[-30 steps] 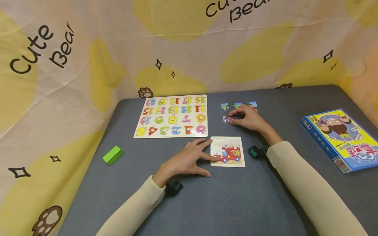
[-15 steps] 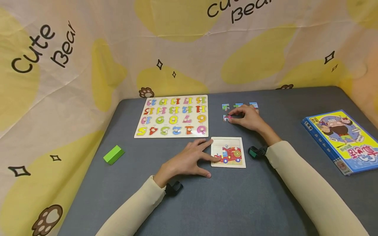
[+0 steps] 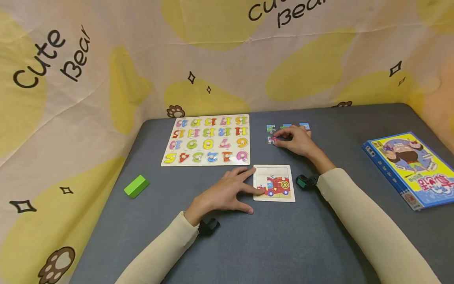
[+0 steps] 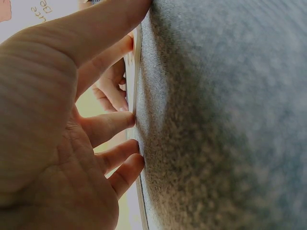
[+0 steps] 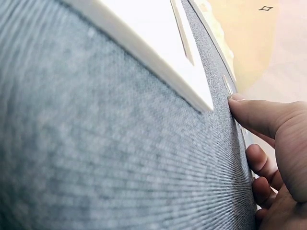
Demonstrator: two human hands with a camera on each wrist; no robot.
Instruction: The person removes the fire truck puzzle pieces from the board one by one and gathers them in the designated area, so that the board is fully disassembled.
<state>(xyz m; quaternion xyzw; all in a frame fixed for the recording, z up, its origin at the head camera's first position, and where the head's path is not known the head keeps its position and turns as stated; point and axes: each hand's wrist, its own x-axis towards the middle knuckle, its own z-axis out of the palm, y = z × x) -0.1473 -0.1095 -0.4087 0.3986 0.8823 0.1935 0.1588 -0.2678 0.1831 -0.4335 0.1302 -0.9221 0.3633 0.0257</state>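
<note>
In the head view my left hand (image 3: 227, 193) lies with spread, straight fingers at the left side of a small framed jigsaw (image 3: 273, 167) that shows a red fire engine. Its index fingertip touches the picture; another finger reaches the frame's upper left corner. Farther back, my right hand (image 3: 298, 140) has thumb and index finger on the right edge of a red-and-white puzzle piece (image 3: 271, 140), which lies on the table. Just behind that piece is a green-and-blue puzzle piece (image 3: 270, 128). Two more blue pieces lie beyond the right hand, partly covered by it.
A wooden number puzzle board (image 3: 199, 144) lies at the back left. Toward the left edge of the grey table (image 3: 262, 248) is a green block (image 3: 136, 186). On the right lies a blue-and-yellow box (image 3: 411, 165). A printed cloth (image 3: 220, 59) hangs behind the table.
The red-and-white piece has slid slightly away from me, closer to the green-and-blue piece, with my right fingers on it. My left hand has stayed on the framed jigsaw.
</note>
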